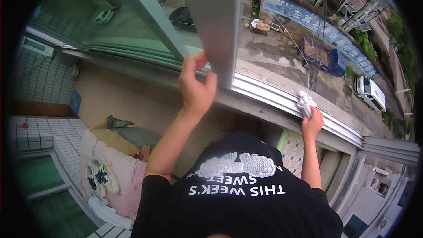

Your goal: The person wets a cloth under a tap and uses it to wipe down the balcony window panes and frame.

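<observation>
My left hand (197, 87) is at the lower part of a wide grey metal window sash frame (214, 16), its fingers curled at the frame's left edge and the thumb near its face. Between the fingers and thumb of my right hand (312, 124) is a crumpled white cloth (305, 101). That cloth rests on the ridged metal window track (269, 92), right of the sash. Green-tinted glass panes (132, 23) stand left of the frame, while the window opening to its right gives onto the outdoors.
Below and outside are a wet yard, a blue truck (322, 54), a white van (370, 93) and a wall banner (317, 23) with writing. Thin cables hang outside the opening. Behind me, a pair of sneakers (102, 177) lies on a pink cloth (122, 175) by a tiled wall (62, 138).
</observation>
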`<state>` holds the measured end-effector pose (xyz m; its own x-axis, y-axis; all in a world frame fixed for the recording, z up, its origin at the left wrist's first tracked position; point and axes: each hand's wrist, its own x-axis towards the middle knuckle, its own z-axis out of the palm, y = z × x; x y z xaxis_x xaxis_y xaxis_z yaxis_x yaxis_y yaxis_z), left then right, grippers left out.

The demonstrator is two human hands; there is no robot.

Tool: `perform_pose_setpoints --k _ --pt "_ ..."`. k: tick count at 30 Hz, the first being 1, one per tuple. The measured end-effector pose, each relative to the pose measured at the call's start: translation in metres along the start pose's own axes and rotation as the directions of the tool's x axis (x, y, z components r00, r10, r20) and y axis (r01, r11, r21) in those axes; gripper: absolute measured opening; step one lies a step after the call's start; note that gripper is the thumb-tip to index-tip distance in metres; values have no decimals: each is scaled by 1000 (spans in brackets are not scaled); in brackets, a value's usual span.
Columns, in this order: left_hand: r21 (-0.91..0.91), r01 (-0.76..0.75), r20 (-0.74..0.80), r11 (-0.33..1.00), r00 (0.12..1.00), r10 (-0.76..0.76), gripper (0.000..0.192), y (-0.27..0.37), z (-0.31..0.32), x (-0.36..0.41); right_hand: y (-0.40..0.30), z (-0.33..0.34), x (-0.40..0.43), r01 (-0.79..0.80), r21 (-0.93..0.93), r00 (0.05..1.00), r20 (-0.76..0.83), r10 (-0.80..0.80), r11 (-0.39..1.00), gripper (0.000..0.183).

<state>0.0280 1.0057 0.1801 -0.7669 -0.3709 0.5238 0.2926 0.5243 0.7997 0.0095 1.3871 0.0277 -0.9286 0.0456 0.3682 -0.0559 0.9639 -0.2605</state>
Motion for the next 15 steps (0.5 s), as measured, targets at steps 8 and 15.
perform_pose_setpoints --k 8,15 --pt "-15 -107 71 994 992 108 33 24 24 -12 64 -24 -4 -282 49 958 -40 284 958 31" --pt "-45 -122 124 992 984 127 37 49 48 -28 -19 -32 13 -369 813 928 296 227 451 17"
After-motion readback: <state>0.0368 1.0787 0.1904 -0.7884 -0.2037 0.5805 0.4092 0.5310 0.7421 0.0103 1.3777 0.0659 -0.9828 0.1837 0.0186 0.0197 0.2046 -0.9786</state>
